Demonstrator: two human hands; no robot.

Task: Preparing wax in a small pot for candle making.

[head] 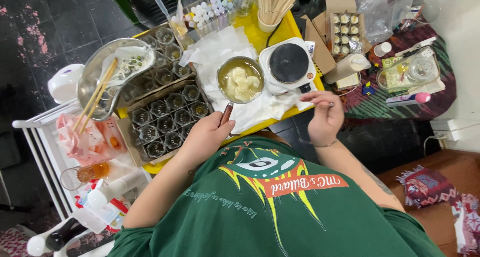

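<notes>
Steel round saucepan (240,79) of pale lumps, handle gripped by left hand (205,137); right hand's (324,117) fingers pinch something thin.

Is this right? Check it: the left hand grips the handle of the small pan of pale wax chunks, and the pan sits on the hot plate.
Not quite. In the head view the left hand does grip the small pan by its handle, but the pan sits on the white paper towels, beside the hot plate, not on it.
</notes>
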